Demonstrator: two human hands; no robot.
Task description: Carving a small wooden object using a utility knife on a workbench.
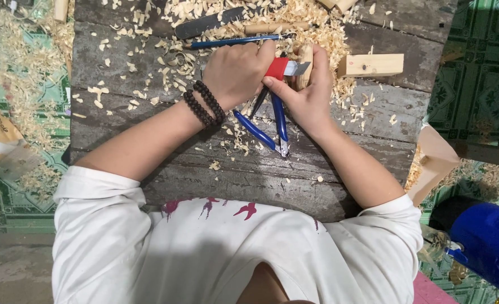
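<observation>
My left hand (235,73), with a dark bead bracelet (204,104) on its wrist, is closed around a knife with a red-wrapped handle (277,67) and a short blade (298,68). My right hand (308,95) holds a small pale piece of carved wood (305,62) against the blade, and its thumb presses on the red handle. Both hands hover over a weathered wooden bench top (232,174). Blue-handled pliers (260,130) lie on the bench just below the hands.
Wood shavings (317,28) cover the far part of the bench. A blue pencil (232,41), a dark-handled tool (210,23) and a wooden block (370,65) lie there too. A blue container (489,242) and a brown paper bag (435,160) sit at the right.
</observation>
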